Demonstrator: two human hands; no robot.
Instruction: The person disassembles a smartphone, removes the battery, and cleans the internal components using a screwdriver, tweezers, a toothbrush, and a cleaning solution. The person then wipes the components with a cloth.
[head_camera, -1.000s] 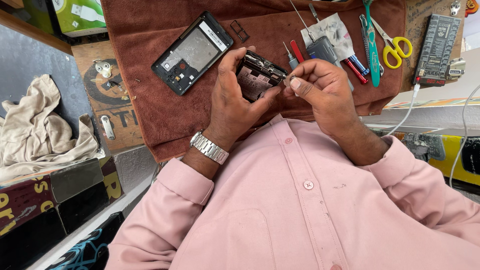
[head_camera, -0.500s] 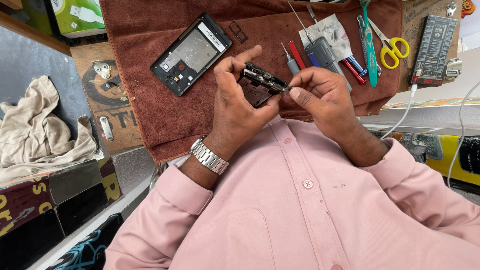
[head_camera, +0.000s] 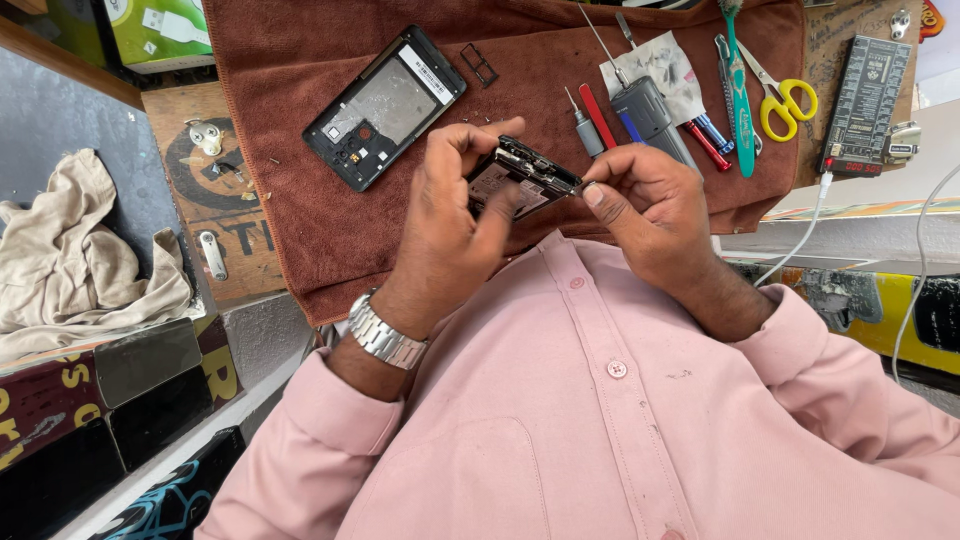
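Note:
Both hands hold a small dark phone body (head_camera: 528, 172) with exposed circuit parts, raised just above a brown towel (head_camera: 300, 230). My left hand (head_camera: 450, 230), with a metal watch on the wrist, grips its left end with fingers curled over the top and the thumb under it. Pinching the part's right end between thumb and forefinger is my right hand (head_camera: 650, 205). An opened black phone housing (head_camera: 385, 105) lies face up on the towel, up and left of the hands.
Screwdrivers (head_camera: 600, 115), a grey tool (head_camera: 645, 110), a teal toothbrush (head_camera: 740, 90) and yellow-handled scissors (head_camera: 785, 100) lie on the towel's right. A black board (head_camera: 865, 100) with a white cable (head_camera: 800, 240) sits far right. A beige cloth (head_camera: 80, 250) lies at left.
Both hands have drawn the phone body slightly nearer my chest and tilted it. My left thumb now lies under it. The grip is unchanged.

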